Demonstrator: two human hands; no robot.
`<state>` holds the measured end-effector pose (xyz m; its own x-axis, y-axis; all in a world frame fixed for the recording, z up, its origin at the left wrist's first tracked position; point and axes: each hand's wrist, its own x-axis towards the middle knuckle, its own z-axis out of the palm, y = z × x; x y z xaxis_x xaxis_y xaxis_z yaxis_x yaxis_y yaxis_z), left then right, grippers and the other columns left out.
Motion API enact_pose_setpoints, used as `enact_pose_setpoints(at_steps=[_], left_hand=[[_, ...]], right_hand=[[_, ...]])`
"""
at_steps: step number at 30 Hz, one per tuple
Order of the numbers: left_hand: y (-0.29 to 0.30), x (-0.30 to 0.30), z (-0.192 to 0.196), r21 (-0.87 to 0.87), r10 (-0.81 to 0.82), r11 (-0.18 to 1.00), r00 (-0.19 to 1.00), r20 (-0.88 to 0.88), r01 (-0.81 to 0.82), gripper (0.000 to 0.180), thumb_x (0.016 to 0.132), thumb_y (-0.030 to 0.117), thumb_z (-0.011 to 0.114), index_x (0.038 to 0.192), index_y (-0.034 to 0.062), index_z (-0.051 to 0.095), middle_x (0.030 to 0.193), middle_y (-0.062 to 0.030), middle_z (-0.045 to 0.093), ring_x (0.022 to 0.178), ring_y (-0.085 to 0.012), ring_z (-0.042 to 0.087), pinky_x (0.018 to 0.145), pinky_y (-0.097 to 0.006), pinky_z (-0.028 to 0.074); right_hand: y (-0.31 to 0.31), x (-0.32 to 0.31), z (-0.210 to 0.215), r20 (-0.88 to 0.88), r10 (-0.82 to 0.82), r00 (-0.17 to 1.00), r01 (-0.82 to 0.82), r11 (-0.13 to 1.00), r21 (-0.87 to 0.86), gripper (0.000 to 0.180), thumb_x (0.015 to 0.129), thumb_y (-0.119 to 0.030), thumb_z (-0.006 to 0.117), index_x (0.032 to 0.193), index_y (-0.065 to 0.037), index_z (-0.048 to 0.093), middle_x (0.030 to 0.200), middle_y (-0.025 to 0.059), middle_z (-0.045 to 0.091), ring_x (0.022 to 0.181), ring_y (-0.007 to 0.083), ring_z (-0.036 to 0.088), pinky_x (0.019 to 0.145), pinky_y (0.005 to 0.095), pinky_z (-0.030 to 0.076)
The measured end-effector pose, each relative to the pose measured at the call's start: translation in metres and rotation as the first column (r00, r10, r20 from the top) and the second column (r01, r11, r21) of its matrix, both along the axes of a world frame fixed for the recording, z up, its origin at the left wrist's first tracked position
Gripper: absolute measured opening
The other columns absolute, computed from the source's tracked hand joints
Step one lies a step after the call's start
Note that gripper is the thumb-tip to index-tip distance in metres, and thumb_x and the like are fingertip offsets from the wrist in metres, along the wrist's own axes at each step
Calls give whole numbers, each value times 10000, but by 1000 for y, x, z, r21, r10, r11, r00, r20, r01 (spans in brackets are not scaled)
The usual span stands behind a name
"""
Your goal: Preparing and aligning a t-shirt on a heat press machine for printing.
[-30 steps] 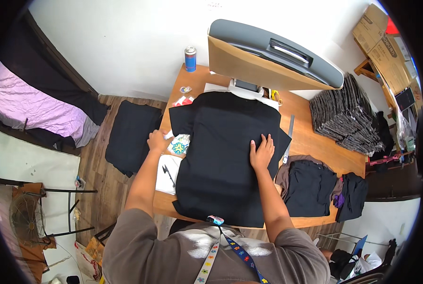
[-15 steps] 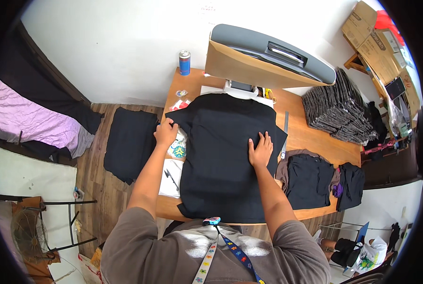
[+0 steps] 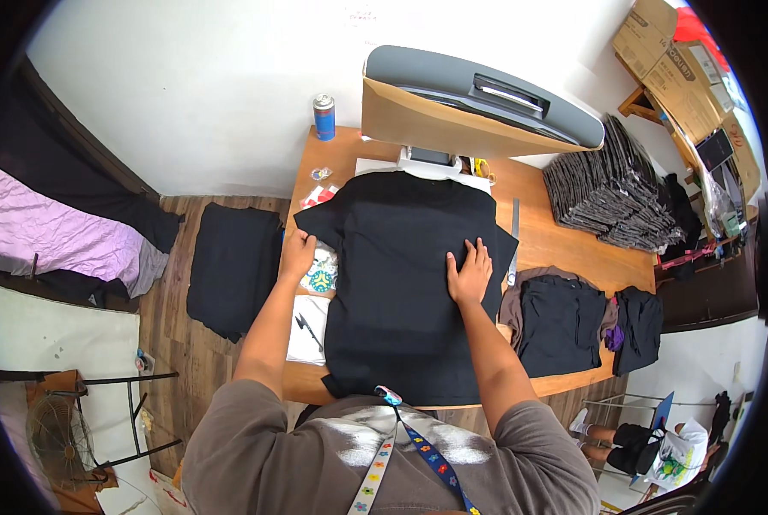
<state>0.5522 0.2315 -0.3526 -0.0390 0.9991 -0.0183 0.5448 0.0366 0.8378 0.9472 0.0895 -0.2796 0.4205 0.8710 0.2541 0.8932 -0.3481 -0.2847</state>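
Note:
A black T-shirt (image 3: 405, 300) lies spread over the wooden table before me, its collar at the far end. At its left sleeve, my left hand (image 3: 298, 255) is closed, the fingertips pinching the sleeve's hem. My right hand (image 3: 470, 273) rests flat on the right half of the shirt with its fingers stretched out. Beside the shirt's left edge lie a sheet with a green and yellow round print (image 3: 322, 276) and a white sheet with a black design (image 3: 307, 330).
A large grey machine (image 3: 487, 94) with a cardboard-covered underside stands past the collar. Folded black garments (image 3: 564, 322) lie at right, near a tall dark stack (image 3: 607, 193). A can (image 3: 324, 118), a metal ruler (image 3: 513, 240) and a black cloth pile (image 3: 233, 270) flank the shirt.
My left hand has moved slightly down along the left sleeve, whose end now lies flatter and further out. My right hand stays flat on the shirt. The whole view has shifted slightly.

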Motion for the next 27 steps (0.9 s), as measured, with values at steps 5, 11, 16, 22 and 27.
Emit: enact_pose_setpoints(at_steps=[5, 11, 16, 22, 27], left_hand=[[-9, -6, 10, -72, 109, 993, 980, 164, -98, 276, 883, 188, 717, 1064, 7, 612, 770, -131, 698, 721, -242, 709, 735, -375, 557], [-30, -29, 15, -212, -4, 977, 995, 101, 25, 392, 836, 166, 784, 1142, 15, 592, 849, -104, 708, 803, -190, 709, 744, -342, 563], [-44, -52, 7, -242, -105, 962, 989, 101, 126, 424, 830, 160, 791, 1177, 16, 594, 877, -105, 708, 819, -169, 693, 754, -324, 556], [-54, -59, 11, -354, -125, 926, 992, 31, 128, 395, 831, 164, 776, 1168, 29, 620, 907, -150, 738, 846, -238, 725, 788, -350, 559], [-56, -55, 25, -348, -167, 929, 981, -97, 123, 318, 853, 190, 723, 1126, 42, 654, 975, -203, 749, 914, -366, 737, 849, -419, 565]], right_hand=[[1, -1, 2, -13, -5, 1000, 5, 1000, -6, 616, 984, -476, 590, 1465, -100, 509, 1620, 156, 390, 1508, 351, 345, 1260, 491, 221], [2, -1, 2, -17, -3, 1000, 2, 1000, -4, 613, 982, -477, 592, 1461, -102, 514, 1618, 157, 393, 1505, 357, 348, 1258, 495, 223], [1, 0, 2, -17, -6, 1000, 6, 1000, -2, 613, 981, -478, 592, 1457, -100, 520, 1616, 156, 396, 1503, 360, 351, 1254, 501, 226], [1, 0, 1, 1, 9, 1000, -9, 1000, 6, 597, 993, -458, 590, 1461, -94, 517, 1609, 167, 407, 1496, 356, 362, 1248, 496, 233], [2, -1, 1, 2, -1, 1000, 1, 1000, -6, 618, 988, -488, 581, 1464, -100, 516, 1618, 148, 396, 1507, 352, 347, 1249, 500, 225]])
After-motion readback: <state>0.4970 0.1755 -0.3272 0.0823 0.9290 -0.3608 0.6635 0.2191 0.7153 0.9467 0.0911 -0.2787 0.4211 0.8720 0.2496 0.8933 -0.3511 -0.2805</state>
